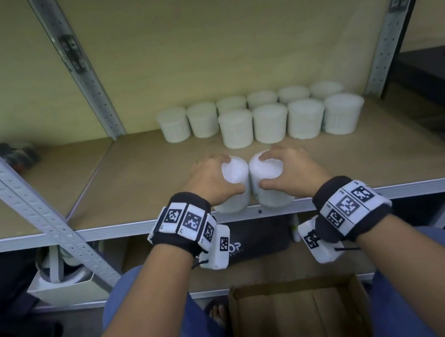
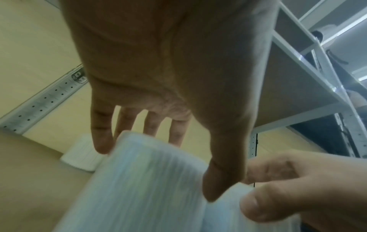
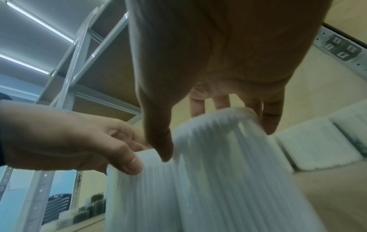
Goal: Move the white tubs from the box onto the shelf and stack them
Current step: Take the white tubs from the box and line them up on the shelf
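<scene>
Each hand's grip is clamped from above on a ribbed white plastic tub, left hand (image 1: 211, 180) on one (image 1: 234, 185), right hand (image 1: 292, 171) on its touching neighbour (image 1: 267, 179), both at the wooden shelf's (image 1: 160, 183) front edge, likely to slide toward the rows of white tubs (image 1: 260, 118) behind.

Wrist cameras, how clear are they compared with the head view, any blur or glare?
Left wrist view: the held tub is smeared by motion blur and the left hand is dark against the wall. Right wrist view: the right hand's tub is streaked, and ceiling light strips glare. Head view: sharper at centre, with shelf uprights bowed by the wide lens.
</scene>
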